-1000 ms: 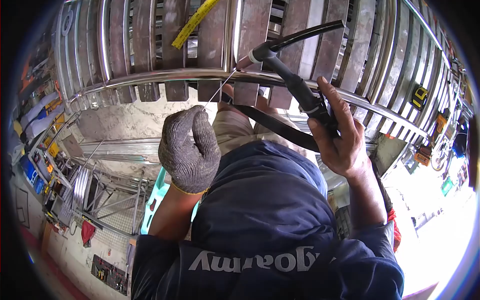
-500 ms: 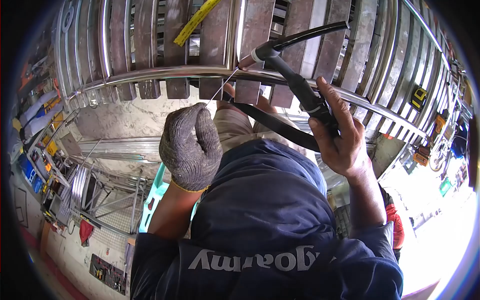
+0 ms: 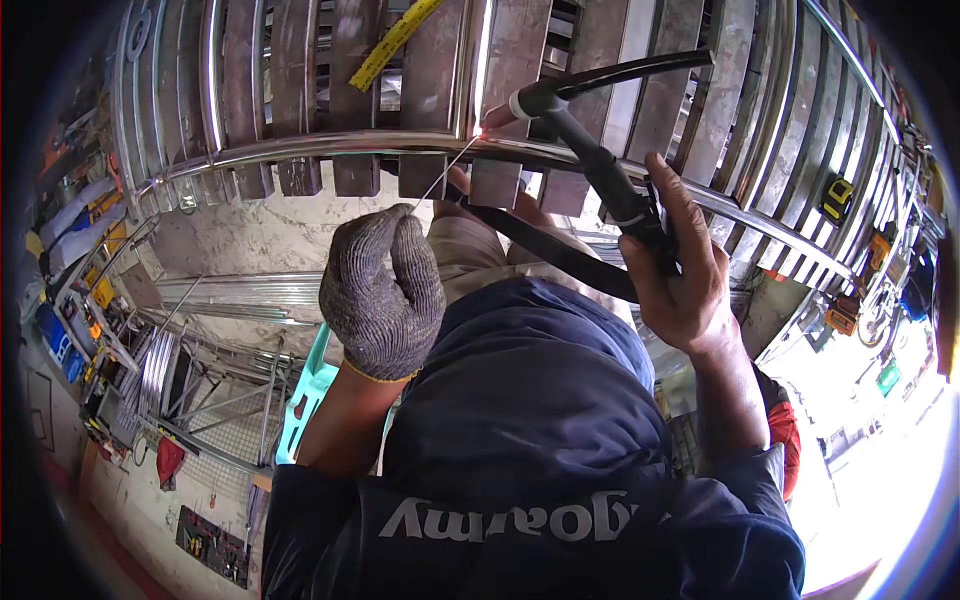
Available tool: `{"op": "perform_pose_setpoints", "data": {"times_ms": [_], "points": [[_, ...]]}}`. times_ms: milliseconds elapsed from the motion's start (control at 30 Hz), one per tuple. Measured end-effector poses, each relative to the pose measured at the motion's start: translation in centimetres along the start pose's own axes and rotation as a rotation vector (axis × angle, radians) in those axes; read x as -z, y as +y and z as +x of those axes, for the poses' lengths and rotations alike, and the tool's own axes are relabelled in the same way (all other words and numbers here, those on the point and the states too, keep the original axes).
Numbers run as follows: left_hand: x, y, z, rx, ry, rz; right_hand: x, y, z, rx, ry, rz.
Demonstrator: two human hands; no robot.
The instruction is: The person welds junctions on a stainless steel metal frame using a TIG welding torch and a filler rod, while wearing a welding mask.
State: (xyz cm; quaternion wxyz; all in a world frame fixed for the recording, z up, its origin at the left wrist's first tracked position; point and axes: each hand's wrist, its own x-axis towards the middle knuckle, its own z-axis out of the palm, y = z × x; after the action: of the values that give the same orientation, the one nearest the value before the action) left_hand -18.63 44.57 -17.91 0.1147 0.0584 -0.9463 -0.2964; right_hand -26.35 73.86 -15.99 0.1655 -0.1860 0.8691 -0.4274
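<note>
My left hand [image 3: 383,293], in a grey knit glove, pinches a thin metal rod [image 3: 440,180] that slants up to a joint on a shiny curved metal tube [image 3: 340,142]. My bare right hand [image 3: 680,260] is wrapped round the handle of a black welding torch [image 3: 600,165]. The torch's reddish nozzle [image 3: 500,117] points at the same joint, where a small orange-white glow [image 3: 478,131] shows beside the rod tip. A black cable [image 3: 550,255] runs below the torch, partly behind my right hand.
Dark metal slats [image 3: 430,80] lie under the tube. A yellow ruler strip [image 3: 395,45] rests on them, with a yellow-black tape measure [image 3: 837,200] at the right. Long metal tubes [image 3: 235,295] lie below left, near a turquoise stool [image 3: 308,395].
A bright glow has appeared at the nozzle tip. The torch and my right hand have shifted slightly right. My left hand has hardly moved.
</note>
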Motion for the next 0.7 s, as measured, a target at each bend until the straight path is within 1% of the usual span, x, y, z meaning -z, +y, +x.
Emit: {"op": "perform_pose_setpoints", "data": {"times_ms": [200,400,500,600,633,700], "points": [[-0.12,0.09,-0.1,0.014,0.009,0.005,0.2,-0.23,-0.07,-0.056,-0.076,-0.022],[0.01,-0.01,0.07,-0.006,-0.003,0.006,0.03,-0.24,0.03,-0.015,-0.061,-0.028],[-0.14,0.02,-0.07,0.003,0.006,-0.007,0.0,-0.08,0.36,0.054,-0.057,-0.039],[0.28,0.25,0.16,-0.029,-0.015,0.046,0.21,-0.64,0.38,0.013,-0.095,-0.119],[0.4,0.48,0.05,0.012,-0.037,0.067,0.17,-0.65,0.4,-0.008,-0.095,-0.088],[0.36,0.44,0.19,-0.013,-0.024,0.054,0.06,-0.52,0.36,0.006,-0.085,-0.103]]}}
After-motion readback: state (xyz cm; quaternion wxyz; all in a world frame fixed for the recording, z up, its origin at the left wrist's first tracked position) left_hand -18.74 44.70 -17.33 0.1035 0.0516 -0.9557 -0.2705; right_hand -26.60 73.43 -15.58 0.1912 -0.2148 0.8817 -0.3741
